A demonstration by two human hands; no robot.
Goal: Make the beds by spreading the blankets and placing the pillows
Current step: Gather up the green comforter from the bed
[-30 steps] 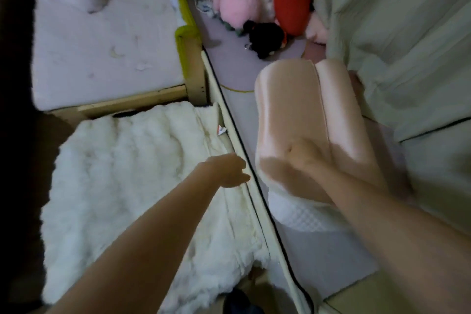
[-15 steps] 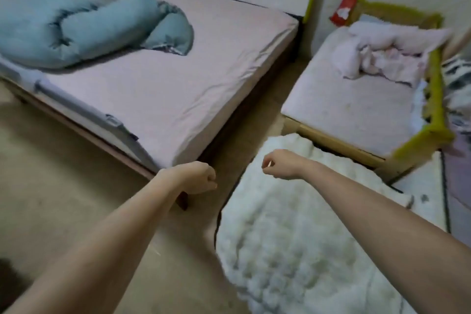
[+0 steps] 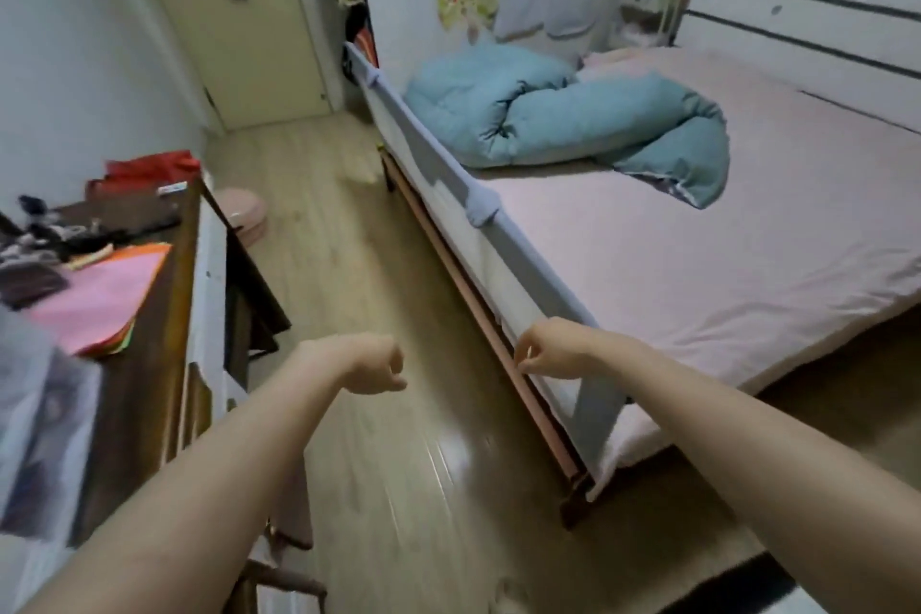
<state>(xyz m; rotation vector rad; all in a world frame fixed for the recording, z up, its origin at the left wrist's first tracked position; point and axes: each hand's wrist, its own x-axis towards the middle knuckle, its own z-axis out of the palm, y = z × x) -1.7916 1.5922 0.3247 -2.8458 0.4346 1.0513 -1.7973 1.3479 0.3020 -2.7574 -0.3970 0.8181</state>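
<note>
- A second ago the right hand (image 3: 548,352) rested on a peach pillow by the small bed; now it holds nothing, and the view has swung past the white rug to the large bed (image 3: 747,239); I judge the pillow step over there is left behind and this bed is the next one to make.
- Both hands are loosely curled and empty; the left hand (image 3: 376,364) hangs over the wooden floor (image 3: 349,264), the right one in front of the grey bed rail (image 3: 478,194), near its lower end; whether it touches the rail I cannot tell.
- The blue blanket (image 3: 573,115) lies bunched in a heap at the far end of the pink mattress, just behind the rail and well apart from both hands; it is not yet spread.
- No pillow shows on this bed.
- To the left a dark wooden surface (image 3: 149,314) carries pink paper (image 3: 94,299); it plays no part here.
</note>
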